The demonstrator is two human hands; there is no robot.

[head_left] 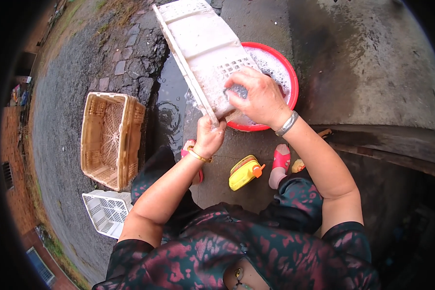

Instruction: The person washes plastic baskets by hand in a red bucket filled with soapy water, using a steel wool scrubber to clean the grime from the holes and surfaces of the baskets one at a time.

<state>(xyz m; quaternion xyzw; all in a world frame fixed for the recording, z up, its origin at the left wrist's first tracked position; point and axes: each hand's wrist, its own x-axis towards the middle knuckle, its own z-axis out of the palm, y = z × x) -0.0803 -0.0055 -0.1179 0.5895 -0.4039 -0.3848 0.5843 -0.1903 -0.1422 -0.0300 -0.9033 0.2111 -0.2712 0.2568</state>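
A white plastic crate [206,40] is tilted over a red basin [294,81], its outer wall facing up and bearing brownish dirt. My left hand [209,134] grips the crate's rim at the near corner. In the fingers of my right hand [262,94] is a grey scouring ball [238,90], probably steel wool, pressed on or close to the wall beside a patch of slots. White suds [272,65] cover the water in the basin. Something dark reddish in the suds is mostly hidden behind my right hand.
Stacked brownish plastic crates [110,139] stand on the left, with a white slatted crate [110,214] nearer me. A yellow detergent bottle [243,177] with an orange cap is between my feet. Puddled water [170,105] fills a channel left of the basin. A concrete ledge [380,136] runs along the right.
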